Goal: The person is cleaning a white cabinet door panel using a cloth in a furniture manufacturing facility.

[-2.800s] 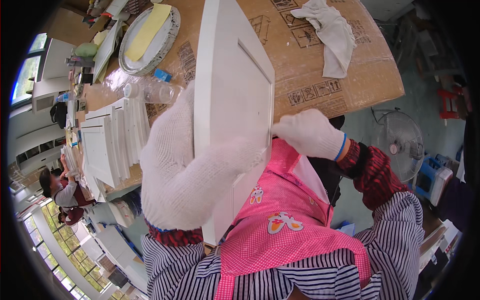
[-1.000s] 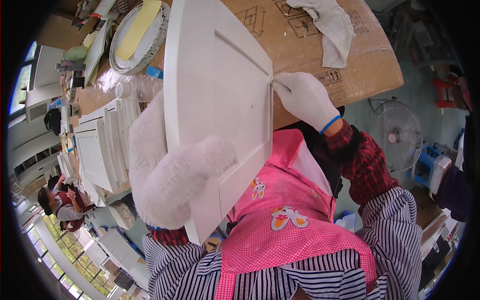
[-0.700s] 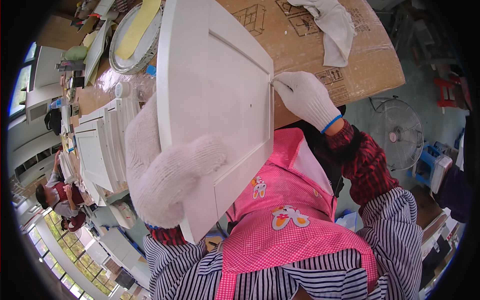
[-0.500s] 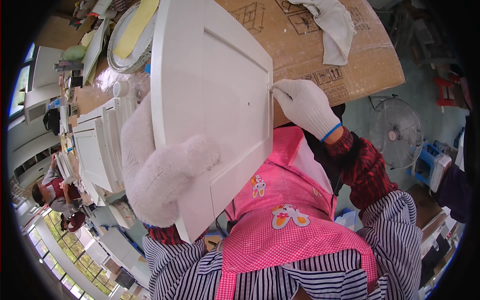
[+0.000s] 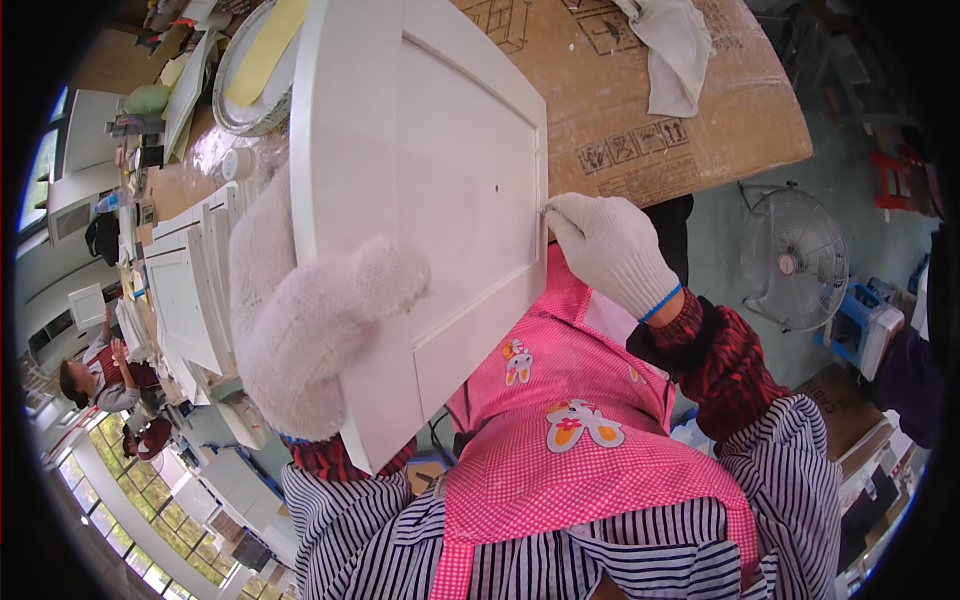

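A white framed cabinet door point(image 5: 465, 170) stands tilted in front of me, with a small dark hole in its recessed panel. My left hand point(image 5: 310, 330), in a fluffy white knitted glove, grips the door's left side and lower corner, its thumb lying over the face. At the door's right edge is my right hand point(image 5: 610, 245), in a white knit glove with a blue cuff. Its thumb and fingertips are pinched together against that edge. Whatever sits between those fingertips is too small to make out.
A cardboard-covered table point(image 5: 700, 130) lies beyond the door, with a white cloth point(image 5: 675, 50) on it. A round tub point(image 5: 255, 90) bears a yellow strip. More white doors point(image 5: 185, 300) stand at left, near other people. A floor fan point(image 5: 795, 260) is at right.
My right hand has slid down along the door's right edge, toward me. The door and my left hand have shifted slightly left. A person at far left has raised a hand.
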Demonstrator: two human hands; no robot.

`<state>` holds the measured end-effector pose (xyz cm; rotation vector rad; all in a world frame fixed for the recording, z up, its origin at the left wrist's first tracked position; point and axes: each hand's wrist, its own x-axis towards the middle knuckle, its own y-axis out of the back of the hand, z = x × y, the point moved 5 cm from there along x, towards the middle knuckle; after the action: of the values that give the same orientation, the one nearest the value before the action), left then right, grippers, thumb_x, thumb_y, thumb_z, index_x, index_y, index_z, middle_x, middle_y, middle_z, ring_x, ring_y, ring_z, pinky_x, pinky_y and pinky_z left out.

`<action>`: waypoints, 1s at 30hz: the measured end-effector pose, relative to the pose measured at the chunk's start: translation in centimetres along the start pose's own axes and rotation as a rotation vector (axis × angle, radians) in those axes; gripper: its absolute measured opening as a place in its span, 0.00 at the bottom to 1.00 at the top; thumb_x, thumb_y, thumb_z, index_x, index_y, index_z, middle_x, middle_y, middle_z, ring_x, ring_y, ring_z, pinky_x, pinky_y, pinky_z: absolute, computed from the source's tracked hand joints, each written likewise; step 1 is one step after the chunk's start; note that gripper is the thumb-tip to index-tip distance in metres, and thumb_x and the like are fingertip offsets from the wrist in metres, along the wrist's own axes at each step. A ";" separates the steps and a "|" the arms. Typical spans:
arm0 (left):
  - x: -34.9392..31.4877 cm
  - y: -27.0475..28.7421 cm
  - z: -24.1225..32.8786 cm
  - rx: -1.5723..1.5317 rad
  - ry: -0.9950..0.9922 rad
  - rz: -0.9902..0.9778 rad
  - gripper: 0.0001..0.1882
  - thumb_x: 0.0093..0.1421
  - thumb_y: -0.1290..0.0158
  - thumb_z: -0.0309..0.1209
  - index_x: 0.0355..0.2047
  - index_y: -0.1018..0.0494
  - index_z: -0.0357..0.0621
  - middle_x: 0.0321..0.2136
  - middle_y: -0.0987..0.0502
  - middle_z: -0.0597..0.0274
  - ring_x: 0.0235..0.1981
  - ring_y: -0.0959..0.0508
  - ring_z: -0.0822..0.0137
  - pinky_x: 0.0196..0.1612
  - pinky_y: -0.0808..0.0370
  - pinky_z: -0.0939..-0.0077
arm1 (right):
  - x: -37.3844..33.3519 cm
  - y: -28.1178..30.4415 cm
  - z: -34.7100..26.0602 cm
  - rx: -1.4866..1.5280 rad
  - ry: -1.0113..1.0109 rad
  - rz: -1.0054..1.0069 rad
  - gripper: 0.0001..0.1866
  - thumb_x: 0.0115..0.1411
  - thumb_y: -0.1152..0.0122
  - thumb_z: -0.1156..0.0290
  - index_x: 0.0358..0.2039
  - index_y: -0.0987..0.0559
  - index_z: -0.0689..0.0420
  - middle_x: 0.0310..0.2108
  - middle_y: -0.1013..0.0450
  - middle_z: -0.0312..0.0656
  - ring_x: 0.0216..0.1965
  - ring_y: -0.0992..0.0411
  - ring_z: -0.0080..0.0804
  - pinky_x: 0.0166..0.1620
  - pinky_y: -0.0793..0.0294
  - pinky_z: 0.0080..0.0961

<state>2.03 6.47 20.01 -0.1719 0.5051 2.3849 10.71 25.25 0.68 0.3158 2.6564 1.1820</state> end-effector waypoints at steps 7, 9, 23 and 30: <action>-0.8 0.2 -0.5 0.036 -0.008 0.019 0.27 0.61 0.40 0.32 0.58 0.27 0.31 0.47 0.18 0.54 0.47 0.18 0.64 0.51 0.22 0.71 | -2.1 -0.3 -0.9 0.005 0.003 -0.035 0.11 0.67 0.43 0.63 0.38 0.16 0.54 0.26 0.21 0.51 0.30 0.20 0.53 0.35 0.21 0.46; -0.8 0.2 -0.5 0.048 -0.015 0.022 0.27 0.61 0.40 0.32 0.58 0.27 0.31 0.48 0.18 0.54 0.48 0.18 0.64 0.52 0.23 0.70 | -2.5 -0.5 -1.1 0.004 -0.018 -0.070 0.10 0.67 0.42 0.63 0.40 0.16 0.54 0.27 0.21 0.51 0.31 0.20 0.53 0.35 0.21 0.45; -0.8 1.1 -1.0 0.162 -0.056 0.069 0.25 0.63 0.41 0.31 0.59 0.27 0.31 0.49 0.18 0.54 0.49 0.19 0.63 0.53 0.23 0.70 | -0.9 -0.7 1.1 0.260 0.180 -0.277 0.14 0.67 0.41 0.63 0.40 0.13 0.58 0.24 0.21 0.49 0.25 0.21 0.44 0.29 0.25 0.37; 1.5 3.5 -2.5 0.378 -0.112 0.095 0.25 0.64 0.42 0.31 0.59 0.27 0.32 0.49 0.18 0.54 0.50 0.19 0.63 0.54 0.23 0.69 | -0.3 0.7 5.2 1.313 -0.439 -0.063 0.17 0.73 0.46 0.61 0.44 0.18 0.63 0.17 0.34 0.29 0.14 0.42 0.13 0.17 0.47 0.16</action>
<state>-1.46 3.95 18.40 0.1566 0.9127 2.3233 12.57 29.32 -2.16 0.5639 2.5516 -0.7276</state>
